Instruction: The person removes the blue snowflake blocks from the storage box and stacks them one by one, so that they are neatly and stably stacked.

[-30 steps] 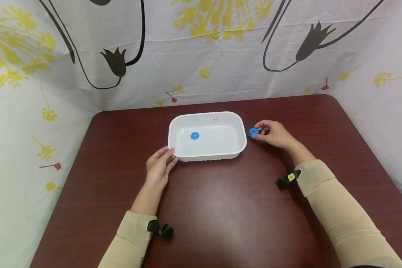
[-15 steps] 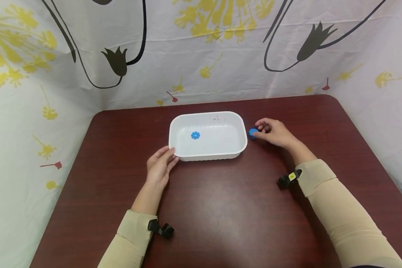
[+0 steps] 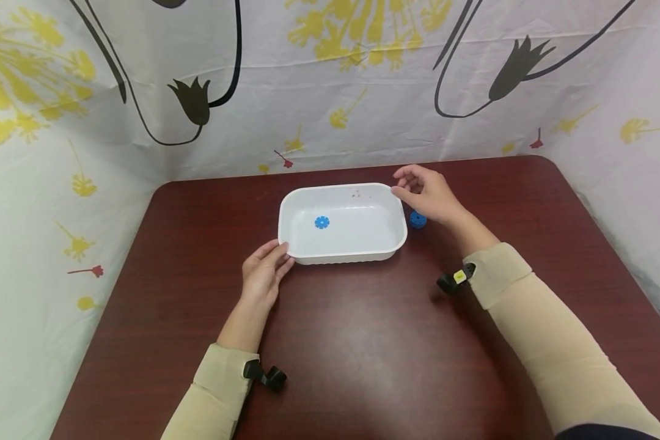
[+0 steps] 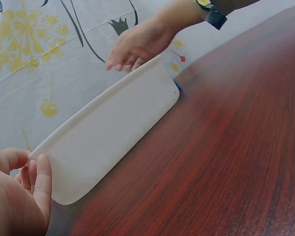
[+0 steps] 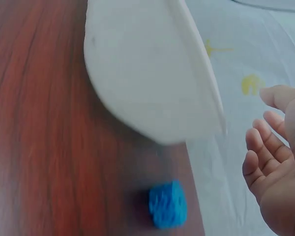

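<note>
My left hand (image 3: 260,278) pinches the near-left corner of a white plastic tray (image 3: 357,241), as the left wrist view also shows. Flat inside the tray, left of its middle, lies a blue notched disc (image 3: 318,222). Just right of the tray a small stack of blue notched discs (image 3: 418,219) stands on the table; the right wrist view shows the stack (image 5: 168,205) from the side. My right hand (image 3: 429,195) hovers near the tray's far-right corner, fingers loosely bent, holding nothing.
Dark red-brown wooden table (image 3: 352,342) beneath everything. A white cloth (image 3: 385,128) printed with yellow and grey flowers hangs behind the table and along both sides. Each wrist carries a small black camera.
My right hand has let go of the blue disc stack beside the tray and moved up and left to the tray's far-right corner. The left hand stays on the tray.
</note>
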Action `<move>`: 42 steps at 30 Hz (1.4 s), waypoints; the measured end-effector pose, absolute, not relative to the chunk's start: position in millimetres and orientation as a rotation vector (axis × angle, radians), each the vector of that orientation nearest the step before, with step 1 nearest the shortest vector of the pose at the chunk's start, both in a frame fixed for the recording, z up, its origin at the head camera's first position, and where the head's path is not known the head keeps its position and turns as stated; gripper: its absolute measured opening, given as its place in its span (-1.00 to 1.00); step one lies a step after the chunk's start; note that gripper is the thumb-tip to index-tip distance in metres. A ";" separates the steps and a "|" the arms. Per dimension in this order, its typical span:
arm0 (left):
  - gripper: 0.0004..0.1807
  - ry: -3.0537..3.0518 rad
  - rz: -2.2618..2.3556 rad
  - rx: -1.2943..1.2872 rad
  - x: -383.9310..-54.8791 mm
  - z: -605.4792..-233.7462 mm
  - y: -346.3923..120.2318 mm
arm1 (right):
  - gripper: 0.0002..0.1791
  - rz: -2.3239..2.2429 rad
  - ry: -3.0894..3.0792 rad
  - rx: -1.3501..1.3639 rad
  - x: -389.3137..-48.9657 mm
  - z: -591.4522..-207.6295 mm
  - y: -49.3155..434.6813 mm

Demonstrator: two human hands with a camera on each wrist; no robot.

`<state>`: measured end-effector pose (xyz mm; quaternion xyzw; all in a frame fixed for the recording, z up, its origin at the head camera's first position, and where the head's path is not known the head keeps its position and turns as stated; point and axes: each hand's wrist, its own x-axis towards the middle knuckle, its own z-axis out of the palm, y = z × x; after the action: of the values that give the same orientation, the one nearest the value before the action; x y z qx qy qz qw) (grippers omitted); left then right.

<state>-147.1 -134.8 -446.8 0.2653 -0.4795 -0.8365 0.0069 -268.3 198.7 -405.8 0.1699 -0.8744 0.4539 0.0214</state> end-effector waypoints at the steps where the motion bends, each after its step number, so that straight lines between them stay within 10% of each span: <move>1: -0.65 -1.499 -2.618 0.827 -147.0 -446.9 -134.8 | -0.64 1.414 -2.712 0.538 -268.4 -403.8 193.3; 42: -0.64 -1.525 -2.611 0.829 -146.9 -448.1 -136.5 | -0.72 1.037 -3.037 1.183 -271.7 -435.0 78.4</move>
<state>-146.9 -136.5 -448.1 0.2644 -0.4865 -0.8327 0.0033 -271.7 78.4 -435.0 0.3425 -0.8794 0.3001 -0.1389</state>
